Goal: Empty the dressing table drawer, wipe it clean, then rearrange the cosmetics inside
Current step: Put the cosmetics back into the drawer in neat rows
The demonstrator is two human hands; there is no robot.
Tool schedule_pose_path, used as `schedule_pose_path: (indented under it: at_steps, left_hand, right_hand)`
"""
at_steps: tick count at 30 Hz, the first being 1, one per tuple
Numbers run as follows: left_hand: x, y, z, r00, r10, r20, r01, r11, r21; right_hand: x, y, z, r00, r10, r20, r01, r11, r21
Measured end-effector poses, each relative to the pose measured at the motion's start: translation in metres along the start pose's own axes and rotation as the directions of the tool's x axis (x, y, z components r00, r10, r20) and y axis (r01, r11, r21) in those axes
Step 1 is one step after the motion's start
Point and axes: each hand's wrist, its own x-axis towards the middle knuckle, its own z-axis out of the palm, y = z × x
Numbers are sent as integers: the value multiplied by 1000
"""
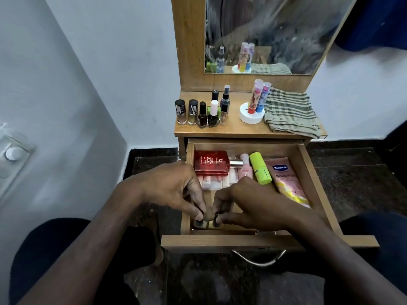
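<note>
**Rearranging underway, 2 small bottles going into the front corner**

Head view: you're seated at the dressing table with the drawer (242, 237) pulled wide open. Your left hand (174, 190) is curled down at the front-left corner, fingertips pinched on the cap of a small dark bottle (198, 223). Your right hand (248, 205) sits just beside it, thumb and fingers closed on the cap of a second small bottle (216, 219). Both bottles stand upright, side by side against the drawer's front wall.

Behind your hands the drawer is already partly stocked: a red perfume box (211, 165) at the back left, pale pink tubes (217, 181) in front of it, a lime-green stick (261, 171) and a Vaseline tube (288, 183) along the right.

On the tabletop, 5 nail polish bottles (198, 113) and a spray bottle (225, 104) wait, with a white stand of lip balms (253, 111) and the striped cloth (290, 113) laid aside. My read: emptying and wiping look finished; restocking is roughly halfway.
</note>
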Motion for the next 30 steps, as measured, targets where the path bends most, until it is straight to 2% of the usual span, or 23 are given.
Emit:
schedule_pose_path:
  at_steps: [5, 8, 11, 13, 15, 16, 18, 20, 21, 22, 23, 25, 26, 28, 30]
  left_hand:
    - [-1, 3, 0, 997, -54, 49, 54, 998, 16]
    - [-3, 1, -5, 999, -39, 5, 40, 997, -61]
    - [-3, -3, -11, 982, 12, -187, -28, 996, -81]
    - [0, -10, -12, 924, 65, -377, -72, 997, -5]
    - [2, -18, -13, 806, 119, -580, -99, 993, 66]
    - [4, -21, -14, 723, 147, -675, -104, 989, 104]
    - [7, -24, -19, 513, 199, -835, -45, 978, 205]
    - [10, -27, -26, 291, 208, -934, 65, 970, 236]
    - [11, -29, -31, 205, 188, -961, 120, 969, 215]
    - [13, -31, -35, 152, 151, -977, 173, 969, 177]
    - [15, -33, -38, 132, 104, -986, 222, 966, 132]
    - [20, -38, -44, 167, 30, -985, 299, 951, 79]
    - [22, -40, -46, 206, 18, -978, 329, 940, 87]
    - [25, -43, -50, 287, 18, -958, 375, 918, 130]
    - [25, -46, -53, 313, 2, -950, 397, 908, 133]
  right_hand:
    - [-4, 1, -6, 998, 16, 55, -22, 994, 106]
    - [-2, 11, -8, 997, 68, 37, -70, 996, 57]
    - [1, 14, -5, 989, 102, 111, -100, 995, -18]
    - [3, 12, -2, 984, 103, 145, -100, 995, -28]
    - [4, 13, 1, 985, 136, 107, -131, 990, -49]
    - [5, 14, 1, 987, 152, 54, -148, 986, -73]
    - [11, 13, -6, 978, 166, -129, -181, 976, -118]
    - [19, 1, -21, 918, 147, -369, -210, 968, -137]
    - [25, -8, -31, 869, 134, -476, -227, 963, -145]
    - [33, -15, -43, 816, 116, -566, -242, 958, -153]
    - [41, -21, -55, 768, 81, -635, -250, 951, -181]
    - [61, -32, -83, 718, -15, -696, -283, 907, -312]
    - [72, -36, -96, 730, -48, -682, -316, 861, -398]
    - [95, -41, -118, 802, -43, -595, -355, 767, -534]
    - [115, -43, -128, 858, -18, -514, -342, 727, -596]
